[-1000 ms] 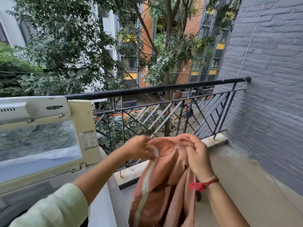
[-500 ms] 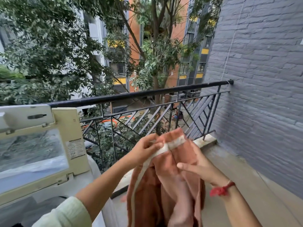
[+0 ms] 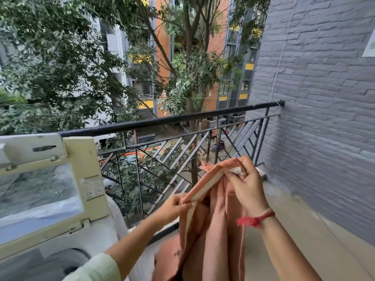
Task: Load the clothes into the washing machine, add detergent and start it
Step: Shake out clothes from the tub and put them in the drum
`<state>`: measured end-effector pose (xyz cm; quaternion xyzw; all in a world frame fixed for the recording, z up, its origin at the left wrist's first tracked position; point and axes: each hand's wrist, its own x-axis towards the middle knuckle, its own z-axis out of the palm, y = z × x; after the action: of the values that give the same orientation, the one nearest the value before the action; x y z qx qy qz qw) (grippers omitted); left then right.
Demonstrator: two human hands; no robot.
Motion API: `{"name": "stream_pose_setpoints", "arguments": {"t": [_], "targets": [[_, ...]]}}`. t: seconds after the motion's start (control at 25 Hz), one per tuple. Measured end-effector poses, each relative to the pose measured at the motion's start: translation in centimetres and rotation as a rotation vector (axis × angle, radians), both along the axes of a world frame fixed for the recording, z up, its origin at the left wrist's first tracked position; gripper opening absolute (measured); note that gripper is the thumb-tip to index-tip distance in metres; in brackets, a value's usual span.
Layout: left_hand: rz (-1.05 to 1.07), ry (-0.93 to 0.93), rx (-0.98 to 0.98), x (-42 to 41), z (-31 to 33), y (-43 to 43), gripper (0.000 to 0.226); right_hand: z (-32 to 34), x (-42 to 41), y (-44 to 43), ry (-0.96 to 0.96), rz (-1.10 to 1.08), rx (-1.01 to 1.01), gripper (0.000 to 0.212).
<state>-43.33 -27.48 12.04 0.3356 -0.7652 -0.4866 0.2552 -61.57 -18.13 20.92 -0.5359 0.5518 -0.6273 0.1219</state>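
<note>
While our left hand [image 3: 174,205] and right hand [image 3: 246,187] both pinch the orange garment [image 3: 213,230] at lower center, washing machine [image 3: 97,236] lower left stands lid-up; loading, detergent, start remain.

Two hands: left [image 3: 174,207], right [image 3: 246,185]. One orange garment [image 3: 215,230]. One washing machine [image 3: 97,238]. One railing [image 3: 182,118].

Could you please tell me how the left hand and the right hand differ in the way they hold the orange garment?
The left hand pinches the pale band low, nearer the washing machine; the right hand grips it higher, by a white tag. The right wrist wears a red thread; the left arm has a pale green sleeve. Both hold the same orange garment.
</note>
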Motion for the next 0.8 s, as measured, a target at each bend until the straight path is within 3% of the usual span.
{"name": "stream_pose_setpoints", "arguments": {"t": [0.12,0.24,0.36,0.44,0.56,0.64,0.68,0.8], "targets": [[0.259,0.233,0.025,0.5,1.4,0.2,0.013,0.3,-0.7,0.4,-0.038,-0.113,-0.053,0.018],[0.281,0.380,-0.058,-0.2,6.9,1.0,0.009,0.0,0.6,0.4,-0.079,-0.130,-0.114,0.018],[0.319,0.350,-0.082,-1.9,10.1,2.5,0.011,-0.8,4.0,0.6,0.100,0.167,-0.132,0.040],[0.335,0.314,0.035,-2.0,10.2,2.5,0.010,-1.1,4.4,0.6,0.186,0.348,-0.040,0.057],[0.056,0.171,0.172,-0.6,9.8,2.6,0.022,-2.5,2.6,0.1,0.379,0.270,0.092,0.077],[-0.099,0.067,0.155,0.1,9.8,2.4,0.026,-3.1,2.3,-0.2,0.439,0.132,0.121,0.063],[-0.050,0.082,0.126,0.3,9.8,2.2,0.028,-3.2,2.4,-0.2,0.467,0.066,0.099,0.052],[0.361,0.257,0.053,1.2,7.7,2.0,0.053,-1.9,1.9,-0.4,0.385,-0.178,-0.005,0.033]]}}
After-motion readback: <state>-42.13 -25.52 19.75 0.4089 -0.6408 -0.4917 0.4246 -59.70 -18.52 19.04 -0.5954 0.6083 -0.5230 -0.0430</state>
